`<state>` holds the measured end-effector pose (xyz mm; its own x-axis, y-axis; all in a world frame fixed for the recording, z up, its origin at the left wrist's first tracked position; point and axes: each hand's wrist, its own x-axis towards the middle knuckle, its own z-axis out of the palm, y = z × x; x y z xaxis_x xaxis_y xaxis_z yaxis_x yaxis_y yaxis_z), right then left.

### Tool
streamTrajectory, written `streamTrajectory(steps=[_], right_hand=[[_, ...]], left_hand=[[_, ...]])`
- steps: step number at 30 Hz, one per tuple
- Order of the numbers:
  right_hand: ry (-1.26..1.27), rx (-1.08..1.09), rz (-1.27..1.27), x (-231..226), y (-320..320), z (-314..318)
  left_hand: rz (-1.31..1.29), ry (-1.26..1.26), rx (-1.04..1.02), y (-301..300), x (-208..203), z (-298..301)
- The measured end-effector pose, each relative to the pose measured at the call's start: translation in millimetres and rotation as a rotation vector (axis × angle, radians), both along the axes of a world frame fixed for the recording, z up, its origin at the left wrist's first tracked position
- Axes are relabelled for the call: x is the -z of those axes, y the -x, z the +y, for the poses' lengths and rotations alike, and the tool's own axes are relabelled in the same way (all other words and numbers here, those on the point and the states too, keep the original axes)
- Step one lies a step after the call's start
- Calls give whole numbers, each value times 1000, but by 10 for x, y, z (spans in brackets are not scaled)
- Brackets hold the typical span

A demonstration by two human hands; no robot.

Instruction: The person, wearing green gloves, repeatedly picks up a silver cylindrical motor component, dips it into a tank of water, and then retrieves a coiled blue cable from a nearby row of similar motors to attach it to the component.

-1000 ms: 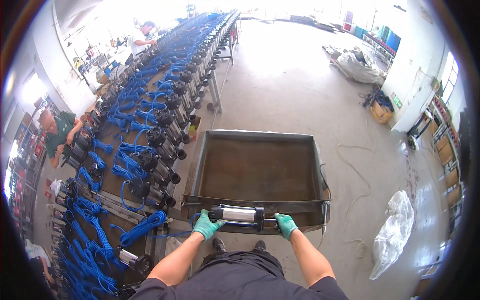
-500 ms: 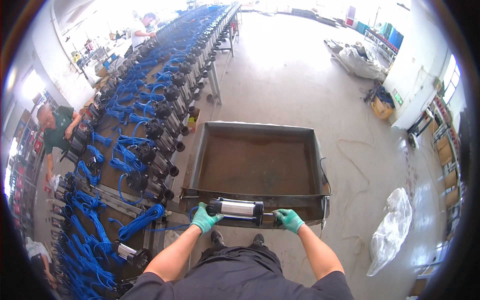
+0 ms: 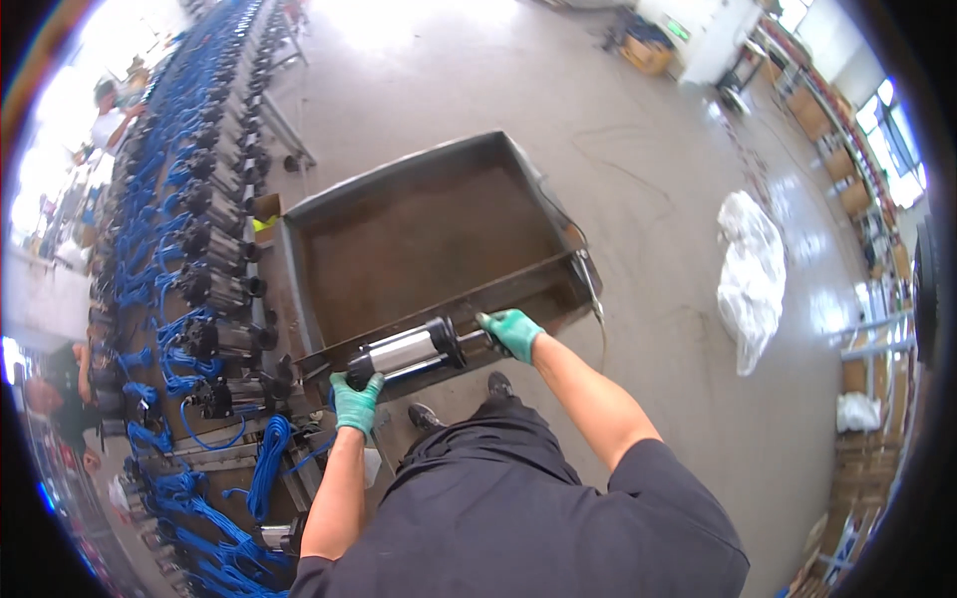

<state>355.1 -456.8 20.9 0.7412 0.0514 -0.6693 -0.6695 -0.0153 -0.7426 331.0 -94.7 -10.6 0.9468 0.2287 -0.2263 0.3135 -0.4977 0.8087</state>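
Observation:
A pump (image 3: pixel 404 351) with a silver cylinder and black ends lies tilted across the near side of a water tank (image 3: pixel 397 167), its right end the higher. My left hand (image 3: pixel 356 402), in a green glove, is closed around the black left end. My gloved right hand (image 3: pixel 512 333) is closed at the other end, on a short metal rod-like piece (image 3: pixel 475 341) that sticks out of the pump; the fingers partly hide it. A blue cable coil (image 3: pixel 267 468) lies on the bench, left of my left forearm.
Rows of similar pumps (image 3: pixel 224 289) with blue cables line a long bench at the left. One person (image 3: pixel 75 394) is beyond it at the left, another (image 3: pixel 112 120) farther back. Crumpled clear plastic (image 3: pixel 753 274) lies on the floor at the right, before shelves with cartons (image 3: pixel 855 199).
The whole view has turned, so the tank and pump now appear slanted and farther left. Both hands keep their hold on the pump and its rod-like piece.

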Motion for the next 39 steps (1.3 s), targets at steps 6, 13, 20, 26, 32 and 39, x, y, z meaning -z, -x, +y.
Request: streamTrajectory(steps=[6, 13, 20, 26, 32, 39], right_hand=[[127, -6, -5, -102, 101, -111], [1202, 520, -429, 663, 719, -1340], [539, 390, -6, -13, 39, -1451], [835, 316, -412, 469, -307, -1531], [158, 256, -235, -25, 72, -797], [-206, 285, -77, 142, 189, -291]], left_hand=[[64, -68, 43, -59, -94, -41], [80, -54, -5, -43, -172, -87], [71, -41, -35, 32, -103, -33], [73, -46, 10, 16, -127, -103], [82, -65, -14, 30, -119, -64], [132, -91, 2, 10, -258, -112]])
